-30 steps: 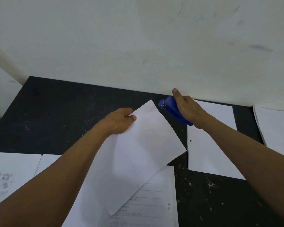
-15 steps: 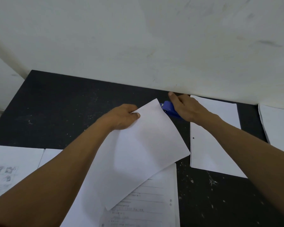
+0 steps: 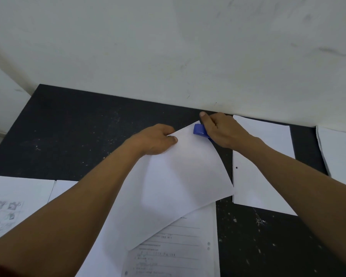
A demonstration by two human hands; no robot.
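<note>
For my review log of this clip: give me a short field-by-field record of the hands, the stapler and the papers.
activity: stapling a paper corner
left hand: pinches the white sheet near its far corner
right hand: grips the blue stapler, set at that same corner
stapler pressed: cannot tell
surface: black table, speckled
under the held sheet: printed sheet
beneath the right forearm: punched sheet, flat

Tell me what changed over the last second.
The right hand brought the blue plastic stapler leftward onto the top corner of the blank white paper sheet. The left hand still pinches that sheet; the other papers on the black table lie unmoved.
</note>
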